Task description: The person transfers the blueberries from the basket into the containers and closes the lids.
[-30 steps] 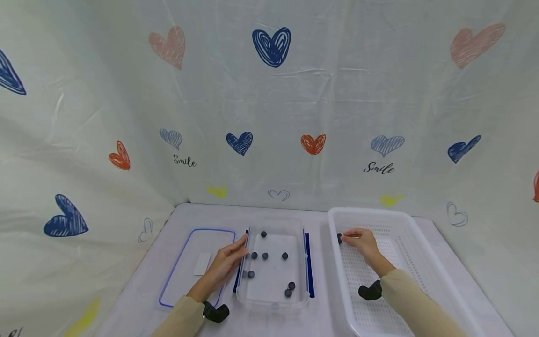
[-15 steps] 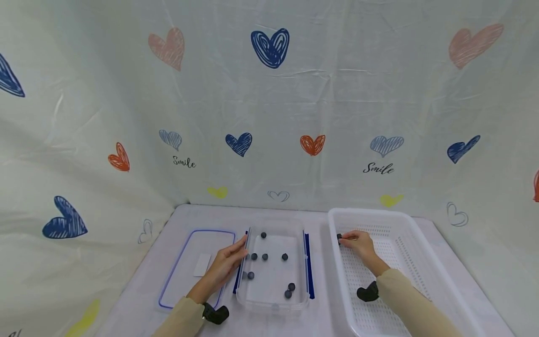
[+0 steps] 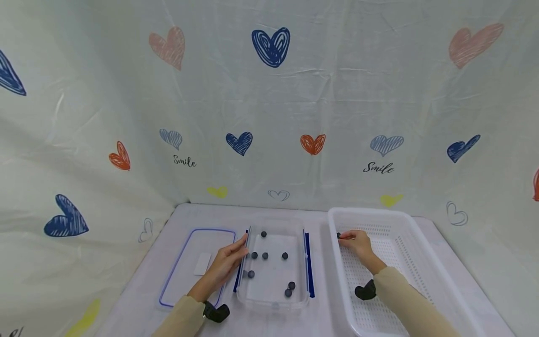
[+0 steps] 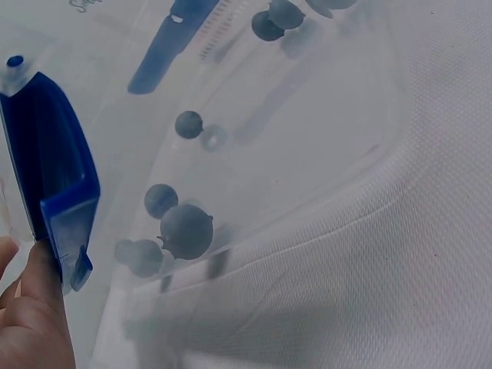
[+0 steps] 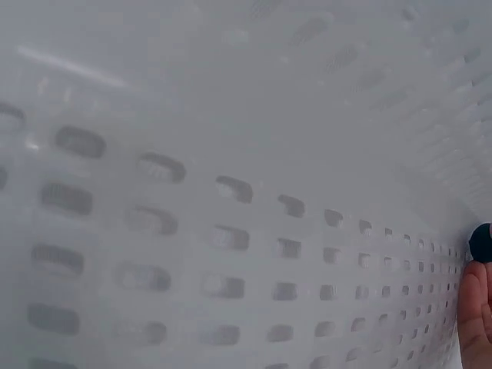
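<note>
In the head view my left hand [image 3: 227, 264] rests against the left side of a clear plastic box [image 3: 273, 306], its fingers extended along the wall. The left wrist view shows a finger touching the box's blue side latch [image 4: 69, 192]. Several round dark blueberries [image 3: 285, 256] lie spread over the box floor, some in touching pairs. My right hand [image 3: 358, 245] is inside a white perforated basket [image 3: 375, 213], at its left wall. Thumb and fingertips pinch one dark blueberry [image 5: 480, 243], mostly cut off by the edge of the right wrist view.
A clear lid [image 3: 181, 267] with a blue rim lies on the white tablecloth [image 3: 320, 281] left of the box, with a small white rectangle [image 3: 202, 263] on it. A curtain [image 3: 269, 103] printed with hearts hangs behind the table.
My right hand has shifted slightly left, closer to the basket's left wall, and less of the blueberry shows past its fingertips. The left hand and the box have stayed put.
</note>
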A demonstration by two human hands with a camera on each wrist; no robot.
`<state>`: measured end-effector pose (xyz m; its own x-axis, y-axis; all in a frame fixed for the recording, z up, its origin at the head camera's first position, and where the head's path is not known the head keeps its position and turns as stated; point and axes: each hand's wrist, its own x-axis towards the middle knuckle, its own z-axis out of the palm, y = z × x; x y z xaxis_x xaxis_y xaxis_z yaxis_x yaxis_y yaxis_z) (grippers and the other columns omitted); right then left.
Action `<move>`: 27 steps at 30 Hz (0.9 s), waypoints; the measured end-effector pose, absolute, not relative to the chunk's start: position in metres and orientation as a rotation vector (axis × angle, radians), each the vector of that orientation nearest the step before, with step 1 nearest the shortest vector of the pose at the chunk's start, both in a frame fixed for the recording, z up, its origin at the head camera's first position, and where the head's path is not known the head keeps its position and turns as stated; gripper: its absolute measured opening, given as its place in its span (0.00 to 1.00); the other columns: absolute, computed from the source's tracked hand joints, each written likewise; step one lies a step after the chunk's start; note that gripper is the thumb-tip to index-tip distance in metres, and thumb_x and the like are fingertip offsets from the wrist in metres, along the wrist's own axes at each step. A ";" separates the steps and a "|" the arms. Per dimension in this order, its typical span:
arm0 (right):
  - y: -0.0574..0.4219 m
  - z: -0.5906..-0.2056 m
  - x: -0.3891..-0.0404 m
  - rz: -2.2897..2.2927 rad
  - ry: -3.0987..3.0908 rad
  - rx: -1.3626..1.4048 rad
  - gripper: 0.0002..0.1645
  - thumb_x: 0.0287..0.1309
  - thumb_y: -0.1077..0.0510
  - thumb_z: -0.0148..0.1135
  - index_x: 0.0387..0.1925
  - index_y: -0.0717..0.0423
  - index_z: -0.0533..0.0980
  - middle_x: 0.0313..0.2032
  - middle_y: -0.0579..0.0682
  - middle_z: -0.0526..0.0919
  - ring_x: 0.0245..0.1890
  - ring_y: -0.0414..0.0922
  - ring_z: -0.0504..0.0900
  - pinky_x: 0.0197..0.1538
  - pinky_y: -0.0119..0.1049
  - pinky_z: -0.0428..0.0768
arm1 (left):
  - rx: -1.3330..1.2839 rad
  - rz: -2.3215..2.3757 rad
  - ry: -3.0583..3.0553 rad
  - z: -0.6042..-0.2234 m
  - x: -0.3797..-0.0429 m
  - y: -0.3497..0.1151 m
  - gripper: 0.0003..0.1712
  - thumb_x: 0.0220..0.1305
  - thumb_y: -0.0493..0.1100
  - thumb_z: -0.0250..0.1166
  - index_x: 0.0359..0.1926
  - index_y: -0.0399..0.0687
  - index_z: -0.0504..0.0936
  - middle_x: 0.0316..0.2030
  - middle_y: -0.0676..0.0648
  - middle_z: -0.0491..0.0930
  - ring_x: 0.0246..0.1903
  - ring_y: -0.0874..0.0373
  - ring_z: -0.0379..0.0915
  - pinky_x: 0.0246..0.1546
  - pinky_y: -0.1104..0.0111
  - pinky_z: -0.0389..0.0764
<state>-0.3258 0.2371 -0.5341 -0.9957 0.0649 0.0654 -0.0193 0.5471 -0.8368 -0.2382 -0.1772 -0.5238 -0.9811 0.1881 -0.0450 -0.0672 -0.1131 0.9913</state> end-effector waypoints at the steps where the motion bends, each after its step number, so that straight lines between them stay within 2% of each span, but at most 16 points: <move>1: 0.237 -0.533 -0.325 1.451 -2.690 -0.042 0.09 0.49 0.66 0.74 0.32 0.70 0.83 0.29 0.54 0.85 0.31 0.45 0.81 0.33 0.29 0.78 | 0.142 2.221 1.964 -0.523 -0.239 -0.177 0.35 0.72 0.42 0.61 0.75 0.42 0.60 0.76 0.45 0.51 0.74 0.51 0.47 0.66 0.67 0.61; 9: 0.243 -0.525 -0.321 1.493 -2.680 -0.066 0.13 0.49 0.65 0.75 0.34 0.72 0.84 0.29 0.54 0.87 0.29 0.38 0.78 0.32 0.28 0.76 | 0.178 2.197 1.979 -0.522 -0.240 -0.176 0.35 0.73 0.42 0.60 0.75 0.40 0.59 0.76 0.43 0.49 0.74 0.47 0.44 0.67 0.65 0.60; 13: 0.246 -0.518 -0.317 1.617 -2.634 -0.050 0.15 0.52 0.67 0.73 0.39 0.77 0.82 0.31 0.57 0.87 0.29 0.37 0.81 0.34 0.27 0.81 | 0.140 2.207 1.969 -0.522 -0.240 -0.176 0.33 0.74 0.39 0.59 0.75 0.42 0.60 0.76 0.45 0.51 0.74 0.51 0.46 0.67 0.66 0.60; 17: 0.248 -0.512 -0.314 1.824 -2.540 -0.016 0.18 0.56 0.71 0.69 0.44 0.83 0.78 0.34 0.61 0.86 0.31 0.40 0.85 0.40 0.35 0.87 | 0.123 2.215 1.967 -0.524 -0.240 -0.176 0.32 0.74 0.38 0.58 0.75 0.43 0.60 0.76 0.47 0.51 0.74 0.51 0.46 0.67 0.67 0.60; 23: 0.248 -0.499 -0.309 1.936 -2.511 0.014 0.19 0.60 0.69 0.67 0.48 0.83 0.76 0.38 0.60 0.86 0.35 0.45 0.87 0.49 0.48 0.85 | 0.112 2.211 1.980 -0.524 -0.239 -0.176 0.33 0.73 0.40 0.60 0.75 0.44 0.61 0.76 0.47 0.52 0.74 0.51 0.46 0.67 0.66 0.60; 27: 0.246 -0.486 -0.304 1.976 -2.490 0.059 0.20 0.61 0.68 0.67 0.48 0.82 0.76 0.39 0.58 0.86 0.36 0.44 0.87 0.50 0.45 0.85 | 0.105 2.213 1.983 -0.524 -0.238 -0.176 0.33 0.73 0.40 0.60 0.75 0.44 0.61 0.76 0.47 0.52 0.74 0.51 0.47 0.67 0.66 0.60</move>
<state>-0.3040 0.2462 -0.4859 -0.9986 -0.0526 -0.0065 -0.0056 0.2267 -0.9739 -0.2381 -0.1761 -0.5241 -0.9834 0.1714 -0.0599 -0.0782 -0.1023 0.9917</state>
